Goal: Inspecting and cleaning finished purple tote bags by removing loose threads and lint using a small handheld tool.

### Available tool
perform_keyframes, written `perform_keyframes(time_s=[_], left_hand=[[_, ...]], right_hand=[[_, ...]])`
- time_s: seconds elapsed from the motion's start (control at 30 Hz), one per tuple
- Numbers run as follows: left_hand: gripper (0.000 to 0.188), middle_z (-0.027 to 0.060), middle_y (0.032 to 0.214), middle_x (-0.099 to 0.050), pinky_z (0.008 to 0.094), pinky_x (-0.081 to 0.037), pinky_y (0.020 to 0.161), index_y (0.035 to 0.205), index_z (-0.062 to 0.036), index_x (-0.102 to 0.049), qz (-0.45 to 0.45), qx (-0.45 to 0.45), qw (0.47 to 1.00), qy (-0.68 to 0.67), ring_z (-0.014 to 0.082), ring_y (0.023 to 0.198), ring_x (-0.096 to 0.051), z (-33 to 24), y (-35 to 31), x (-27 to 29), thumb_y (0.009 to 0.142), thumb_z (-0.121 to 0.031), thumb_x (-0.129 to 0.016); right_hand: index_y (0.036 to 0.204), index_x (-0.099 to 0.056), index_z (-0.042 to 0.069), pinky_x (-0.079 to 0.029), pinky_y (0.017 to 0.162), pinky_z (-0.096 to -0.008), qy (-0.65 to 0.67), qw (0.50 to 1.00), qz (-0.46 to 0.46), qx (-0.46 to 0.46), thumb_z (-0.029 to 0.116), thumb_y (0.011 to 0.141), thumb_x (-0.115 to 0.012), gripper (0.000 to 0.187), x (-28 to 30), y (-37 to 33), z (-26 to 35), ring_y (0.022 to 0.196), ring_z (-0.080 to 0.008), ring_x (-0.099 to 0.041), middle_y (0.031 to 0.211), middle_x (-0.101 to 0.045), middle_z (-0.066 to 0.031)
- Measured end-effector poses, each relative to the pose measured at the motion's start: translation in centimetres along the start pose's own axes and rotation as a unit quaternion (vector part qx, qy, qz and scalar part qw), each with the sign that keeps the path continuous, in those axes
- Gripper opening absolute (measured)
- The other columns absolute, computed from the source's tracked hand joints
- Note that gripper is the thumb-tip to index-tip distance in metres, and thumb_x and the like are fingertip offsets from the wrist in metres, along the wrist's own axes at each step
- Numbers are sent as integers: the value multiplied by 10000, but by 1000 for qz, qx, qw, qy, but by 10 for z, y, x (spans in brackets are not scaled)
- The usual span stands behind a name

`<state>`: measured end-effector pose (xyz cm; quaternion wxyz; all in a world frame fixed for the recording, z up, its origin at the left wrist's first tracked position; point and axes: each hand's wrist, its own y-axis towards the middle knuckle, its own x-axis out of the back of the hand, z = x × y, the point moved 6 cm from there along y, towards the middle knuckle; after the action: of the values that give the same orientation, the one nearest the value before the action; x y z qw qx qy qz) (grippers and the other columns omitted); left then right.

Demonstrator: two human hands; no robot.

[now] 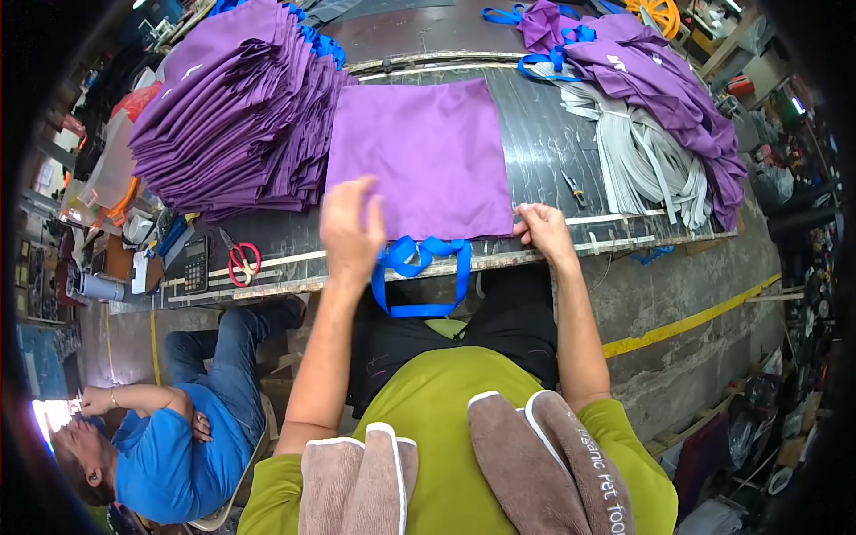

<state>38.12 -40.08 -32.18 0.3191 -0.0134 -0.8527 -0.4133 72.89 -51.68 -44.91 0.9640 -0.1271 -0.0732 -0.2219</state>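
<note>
A flat purple bag [423,160] lies on the dark worktop [546,134] in front of the person, its blue handles [462,278] hanging over the near edge toward the lap. The left hand [353,230], blurred, is over the bag's lower left corner with thumb and fingers parted; whether it touches the cloth is unclear. The right hand [544,234] has its fingers curled and its fingertips at the lower right corner, but I cannot tell whether they pinch the cloth. To the left rises a tall stack of purple bags [241,120], with red-handled scissors [243,262] and a calculator [195,265] near the worktop's front edge. To the right, a small cutter [573,189] lies beside a bundle of pale strips [637,147], next to a loose purple heap [673,98].
</note>
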Motion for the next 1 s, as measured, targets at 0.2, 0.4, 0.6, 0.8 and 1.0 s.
perform_keyframes(time_s=[0.2, 0.4, 0.6, 0.8, 1.0], left_hand=[[295, 154, 1109, -730, 454, -589, 930, 1141, -63, -772, 174, -89, 959, -206, 371, 1089, -706, -104, -29, -100, 862, -85, -867], [276, 142, 1043, -716, 462, -574, 874, 1055, -45, -749, 251, -10, 952, -177, 371, 1035, -701, -96, -58, -165, 836, -146, -885], [194, 146, 993, -733, 451, -569, 868, 1009, -33, -749, 217, -8, 948, -234, 365, 988, -712, -93, -63, -173, 857, -104, -845], [84, 141, 955, -743, 448, -578, 850, 953, -17, -747, 181, -14, 948, -262, 355, 929, -728, -84, -64, -172, 879, -33, -785], [86, 147, 909, -715, 466, -565, 809, 927, -28, -722, 175, 2, 944, -280, 378, 891, -707, -84, -62, -167, 871, -38, -786]], right_hand=[[1183, -813, 75, -563, 924, -469, -381, 853, -280, 219, 250, 1040, -681, 262, 69, 4, 42, 1013, -379, -719, 1035, -762, -161], [1210, -778, 86, -549, 982, -497, -504, 793, -308, 150, 213, 1021, -696, 241, 87, 27, 15, 1159, -379, -663, 1271, -718, -135], [1166, -746, 76, -547, 951, -530, -435, 831, -298, 175, 201, 1057, -638, 197, 110, 28, -2, 1108, -414, -699, 1156, -763, -175], [1241, -675, 59, -555, 842, -538, -307, 921, -177, 164, 267, 1126, -573, 259, 56, -46, 43, 965, -456, -741, 1028, -774, -228], [1141, -703, 30, -567, 777, -487, -326, 898, -101, 278, 205, 991, -799, 250, 10, -95, 60, 905, -406, -737, 995, -750, -179]])
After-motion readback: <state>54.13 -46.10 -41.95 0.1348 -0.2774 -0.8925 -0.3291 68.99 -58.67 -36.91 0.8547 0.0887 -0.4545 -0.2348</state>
